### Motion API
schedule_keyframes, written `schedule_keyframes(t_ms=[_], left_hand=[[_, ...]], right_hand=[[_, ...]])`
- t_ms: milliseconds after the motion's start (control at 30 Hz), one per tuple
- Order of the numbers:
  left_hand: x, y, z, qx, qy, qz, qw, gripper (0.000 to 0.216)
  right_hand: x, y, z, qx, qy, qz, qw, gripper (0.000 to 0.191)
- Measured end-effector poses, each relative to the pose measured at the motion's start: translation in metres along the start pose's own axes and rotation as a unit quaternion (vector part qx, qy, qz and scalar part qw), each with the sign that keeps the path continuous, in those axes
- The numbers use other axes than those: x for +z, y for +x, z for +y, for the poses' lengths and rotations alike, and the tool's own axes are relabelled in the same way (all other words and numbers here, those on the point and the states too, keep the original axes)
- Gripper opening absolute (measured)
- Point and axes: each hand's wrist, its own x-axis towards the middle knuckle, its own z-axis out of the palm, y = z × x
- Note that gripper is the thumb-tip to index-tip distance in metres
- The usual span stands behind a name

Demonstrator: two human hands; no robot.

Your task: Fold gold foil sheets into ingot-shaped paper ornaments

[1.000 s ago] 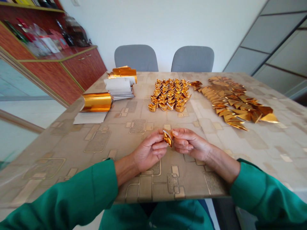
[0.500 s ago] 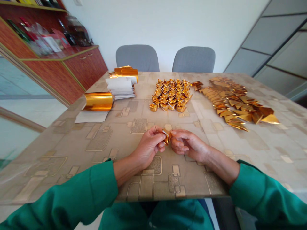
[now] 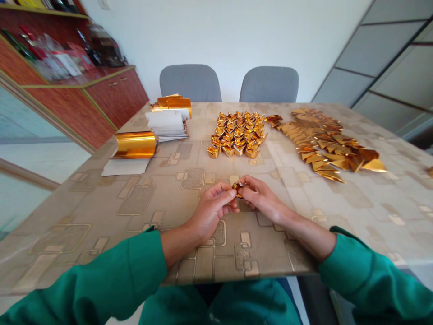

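Observation:
A small folded piece of gold foil paper [image 3: 237, 186] is pinched between both my hands just above the table [image 3: 101, 212]. My left hand [image 3: 213, 210] grips it from the left with thumb and fingertips closed. From the right, my right hand [image 3: 259, 195] has its fingers curled round it and hides most of the piece. Beyond my hands, finished gold ingot shapes [image 3: 238, 134] stand in neat rows. To the right lies a long spread of flat folded gold triangles [image 3: 324, 142].
A stack of white-backed foil sheets [image 3: 167, 124] and a curled gold sheet [image 3: 135, 144] lie at the far left of the table. Two grey chairs [image 3: 191, 82] stand behind it. A red-brown cabinet [image 3: 84, 97] with clutter lines the left wall.
Both hands have drawn closer together and slid slightly forward. The foil piece, clearly visible a second ago, is now squeezed smaller and mostly covered by my fingers.

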Motion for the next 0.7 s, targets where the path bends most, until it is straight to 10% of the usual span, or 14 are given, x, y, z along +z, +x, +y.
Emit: schedule_keyframes(t_ms=[467, 700], left_hand=[[-0.005, 0.009, -0.004, 0.023, 0.02, -0.002, 1.0, 0.026], [-0.01, -0.009, 0.012, 0.063, 0.118, 0.036, 0.99, 0.026]], right_hand=[[-0.002, 0.008, 0.004, -0.007, -0.039, -0.017, 0.999, 0.024], [-0.084, 0.023, -0.021, -0.052, -0.14, 0.114, 0.982, 0.013]])
